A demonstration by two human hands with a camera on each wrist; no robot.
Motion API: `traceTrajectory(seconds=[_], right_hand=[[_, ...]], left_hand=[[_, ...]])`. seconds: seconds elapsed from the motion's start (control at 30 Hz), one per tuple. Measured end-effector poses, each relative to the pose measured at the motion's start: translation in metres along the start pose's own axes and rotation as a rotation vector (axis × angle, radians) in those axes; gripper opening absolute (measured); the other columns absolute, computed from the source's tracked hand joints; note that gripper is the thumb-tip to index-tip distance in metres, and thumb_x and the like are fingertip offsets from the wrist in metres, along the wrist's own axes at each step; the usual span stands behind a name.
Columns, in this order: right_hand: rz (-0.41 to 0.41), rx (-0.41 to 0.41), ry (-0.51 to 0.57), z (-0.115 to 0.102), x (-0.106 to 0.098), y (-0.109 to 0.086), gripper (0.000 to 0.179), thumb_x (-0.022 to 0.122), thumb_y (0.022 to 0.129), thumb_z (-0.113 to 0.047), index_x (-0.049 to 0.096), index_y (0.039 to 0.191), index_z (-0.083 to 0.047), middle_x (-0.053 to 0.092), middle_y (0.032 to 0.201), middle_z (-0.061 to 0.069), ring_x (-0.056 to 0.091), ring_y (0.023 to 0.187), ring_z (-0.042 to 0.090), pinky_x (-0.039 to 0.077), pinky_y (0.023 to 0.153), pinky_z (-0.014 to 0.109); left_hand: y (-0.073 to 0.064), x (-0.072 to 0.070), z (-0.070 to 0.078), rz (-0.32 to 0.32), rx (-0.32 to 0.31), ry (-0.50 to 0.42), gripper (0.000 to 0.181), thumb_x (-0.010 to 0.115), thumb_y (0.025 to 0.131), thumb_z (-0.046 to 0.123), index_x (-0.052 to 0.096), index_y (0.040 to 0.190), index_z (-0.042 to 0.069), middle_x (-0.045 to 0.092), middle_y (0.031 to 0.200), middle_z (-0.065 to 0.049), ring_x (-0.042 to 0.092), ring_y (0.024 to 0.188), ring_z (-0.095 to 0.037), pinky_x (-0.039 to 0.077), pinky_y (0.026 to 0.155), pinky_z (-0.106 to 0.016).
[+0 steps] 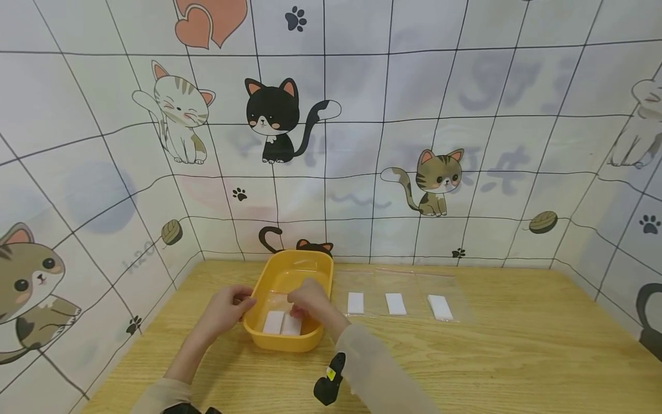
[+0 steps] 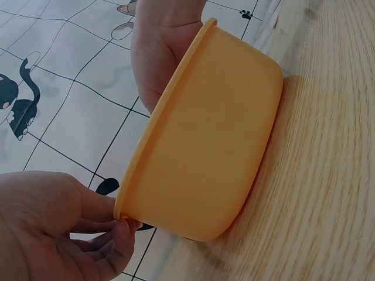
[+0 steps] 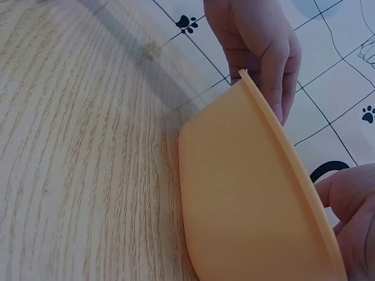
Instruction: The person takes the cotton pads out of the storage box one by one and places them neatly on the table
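Yellow tub point(image 1: 281, 344) on wood-grain table point(image 1: 496, 356) — cat-print wall point(image 1: 354, 146) behind.

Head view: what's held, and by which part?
The left hand pinches the yellow tub by its left rim; whether the right hand, inside it, holds anything cannot be told.

Yellow-orange basin point(image 1: 281, 344), white pieces point(image 1: 273, 322), black-gridded cat-print wall point(image 1: 357, 144)

Head cam: above the near side of the yellow tub point(image 1: 283, 343), looking forward and down into it, furthest back
Left wrist cam: low, right up on the tub's near side, frame tipped sideways
Right wrist cam: same deal, tipped the other way
All three share: tub, worktop point(image 1: 517, 351), cat-print wall point(image 1: 357, 144) behind it
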State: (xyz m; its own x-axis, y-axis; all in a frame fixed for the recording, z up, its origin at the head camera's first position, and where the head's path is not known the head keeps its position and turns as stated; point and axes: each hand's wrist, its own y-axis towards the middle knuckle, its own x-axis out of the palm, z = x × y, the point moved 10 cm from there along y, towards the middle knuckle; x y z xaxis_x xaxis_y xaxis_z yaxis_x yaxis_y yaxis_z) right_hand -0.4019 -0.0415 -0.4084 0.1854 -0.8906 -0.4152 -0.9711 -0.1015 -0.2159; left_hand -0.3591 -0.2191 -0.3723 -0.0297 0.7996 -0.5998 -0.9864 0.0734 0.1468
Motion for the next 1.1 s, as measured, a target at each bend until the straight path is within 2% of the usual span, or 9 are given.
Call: traceTrajectory(seconds=[0.17, 0.47, 0.7, 0.9, 1.0, 1.1], right_hand=[[0.02, -0.01, -0.016, 0.0, -0.001, -0.001, 0.016, 0.067, 0.086, 0.001, 0.052, 0.084, -0.001, 0.055, 0.064, 0.008, 0.055, 0.048, 0.014, 0.053, 0.051, 0.024], [0.064, -0.033, -0.018, -0.002, -0.003, -0.001, 0.019, 0.067, 0.085, 0.001, 0.05, 0.079, -0.003, 0.049, 0.062, 0.005, 0.047, 0.045, 0.012, 0.041, 0.043, 0.019], [0.098, -0.073, -0.121, -0.003, -0.002, 0.002, 0.031, 0.063, 0.08, 0.005, 0.044, 0.061, -0.01, 0.042, 0.052, 0.001, 0.039, 0.043, 0.012, 0.031, 0.041, 0.019], [0.105, -0.186, -0.136, -0.01, -0.002, 0.001, 0.044, 0.061, 0.081, 0.003, 0.035, 0.049, -0.015, 0.032, 0.046, -0.005, 0.029, 0.042, 0.009, 0.022, 0.041, 0.021], [0.125, -0.252, -0.117, -0.015, -0.002, -0.003, 0.041, 0.06, 0.085, 0.0, 0.04, 0.053, -0.015, 0.041, 0.05, -0.006, 0.035, 0.045, 0.009, 0.026, 0.043, 0.021], [0.163, -0.306, -0.097, -0.02, -0.005, -0.006, 0.032, 0.061, 0.089, -0.004, 0.052, 0.06, -0.013, 0.056, 0.059, -0.004, 0.043, 0.049, 0.008, 0.033, 0.044, 0.02]], left_hand=[[0.0, 0.0, -0.001, 0.0, 0.0, -0.002, 0.024, 0.062, 0.097, 0.001, 0.064, 0.117, -0.014, 0.066, 0.094, -0.011, 0.062, 0.082, -0.023, 0.055, 0.063, -0.028], [0.0, 0.0, 0.0, 0.002, 0.002, 0.006, 0.025, 0.063, 0.097, 0.002, 0.064, 0.117, -0.014, 0.067, 0.095, -0.013, 0.063, 0.082, -0.024, 0.055, 0.063, -0.028], [0.0, 0.0, -0.001, 0.008, -0.008, 0.007, 0.025, 0.062, 0.097, 0.002, 0.064, 0.117, -0.013, 0.067, 0.095, -0.012, 0.064, 0.083, -0.024, 0.056, 0.064, -0.029], [0.002, 0.001, 0.0, 0.004, 0.006, 0.001, 0.025, 0.063, 0.097, 0.003, 0.065, 0.117, -0.013, 0.067, 0.095, -0.012, 0.064, 0.082, -0.022, 0.056, 0.063, -0.029], [0.002, 0.001, -0.001, 0.001, 0.001, -0.004, 0.025, 0.063, 0.097, 0.002, 0.065, 0.116, -0.013, 0.067, 0.094, -0.013, 0.063, 0.081, -0.021, 0.056, 0.063, -0.029], [0.002, 0.001, -0.003, 0.003, -0.01, -0.001, 0.025, 0.062, 0.098, 0.003, 0.065, 0.117, -0.013, 0.066, 0.095, -0.012, 0.062, 0.082, -0.021, 0.056, 0.064, -0.029]])
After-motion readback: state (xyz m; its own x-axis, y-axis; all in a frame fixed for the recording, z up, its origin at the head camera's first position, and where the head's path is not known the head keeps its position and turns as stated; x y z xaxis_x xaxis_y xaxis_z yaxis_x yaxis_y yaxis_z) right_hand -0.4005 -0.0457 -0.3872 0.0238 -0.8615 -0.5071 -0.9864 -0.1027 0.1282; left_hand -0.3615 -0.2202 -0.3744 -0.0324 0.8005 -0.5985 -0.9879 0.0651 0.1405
